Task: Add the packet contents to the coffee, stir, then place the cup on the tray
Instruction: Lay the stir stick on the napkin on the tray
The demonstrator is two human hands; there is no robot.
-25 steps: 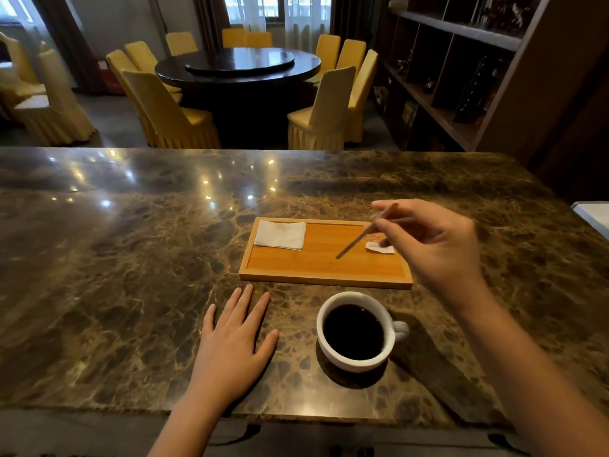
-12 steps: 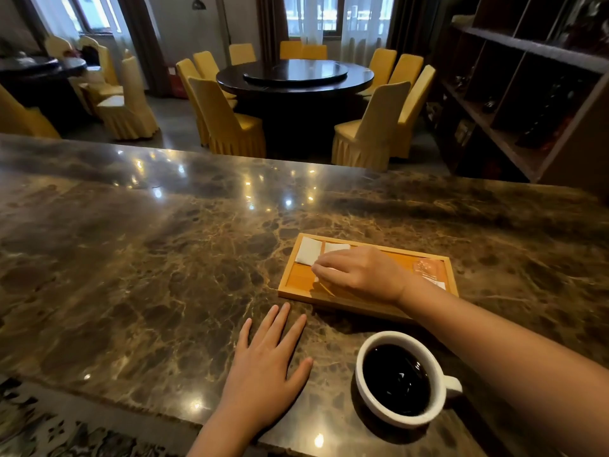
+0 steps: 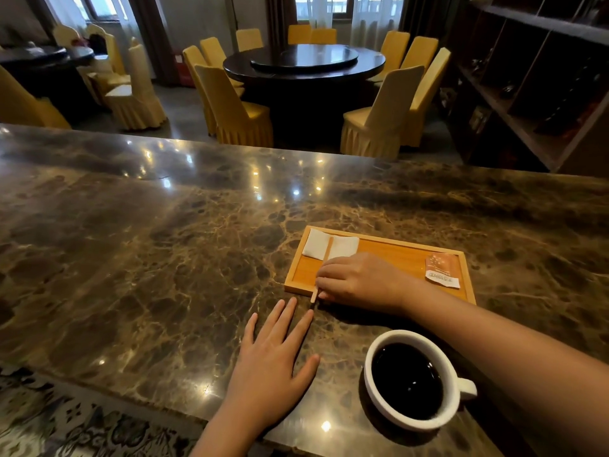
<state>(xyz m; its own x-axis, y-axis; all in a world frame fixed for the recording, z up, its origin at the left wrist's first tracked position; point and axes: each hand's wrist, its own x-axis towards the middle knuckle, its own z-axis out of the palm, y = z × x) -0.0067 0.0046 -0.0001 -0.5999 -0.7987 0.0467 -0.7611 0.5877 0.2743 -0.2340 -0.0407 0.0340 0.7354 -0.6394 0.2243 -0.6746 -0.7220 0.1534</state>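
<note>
One thin wooden stick [image 3: 321, 269] pinched in right hand [image 3: 357, 280]; left hand [image 3: 273, 364] flat on marble [image 3: 164, 258].

From my feed: brown marble counter [image 3: 164, 258] up front, glossy with ceiling-light glints. At 12 o'clock, a dark round table [image 3: 304, 64] ringed by yellow-covered chairs [image 3: 234, 107]. Curtained windows [image 3: 326, 8] behind. Dark wooden shelving [image 3: 540, 77] at 2 o'clock, another table [image 3: 46, 57] at 10.

Glossy brown marble worktop [image 3: 164, 258]; matt wooden tray [image 3: 389, 250] and stick [image 3: 324, 263]; smooth white ceramic cup [image 3: 412, 380]; paper napkin [image 3: 316, 247] and packet [image 3: 441, 270].
</note>
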